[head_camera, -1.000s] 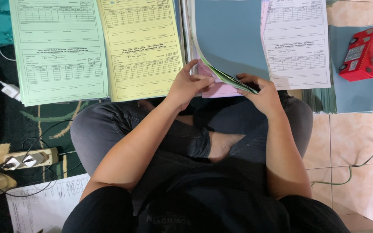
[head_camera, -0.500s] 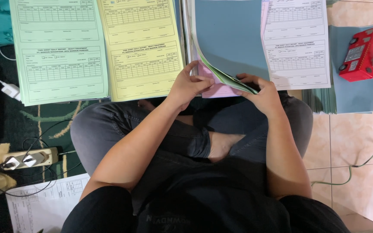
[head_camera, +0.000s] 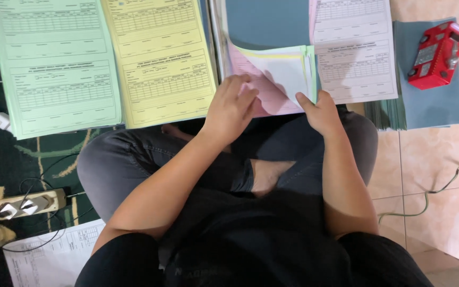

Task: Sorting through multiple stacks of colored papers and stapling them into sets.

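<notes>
I noted the left hand pressing flat on the pink sheet; right hand pinching the sheaf's limp, light lower edge.

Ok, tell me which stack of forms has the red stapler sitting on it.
The blue-grey stack at the far right, on the tiled floor. The red stapler rests on its top corner; the green stack, yellow stack and white stack carry nothing.

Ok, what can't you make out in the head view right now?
- Pink sheet: partly under the left hand and the lifted white sheet.
- Green form and yellow form: tops cut by the frame edge.
- Right hand: its fingertips are behind the paper edge.
</notes>
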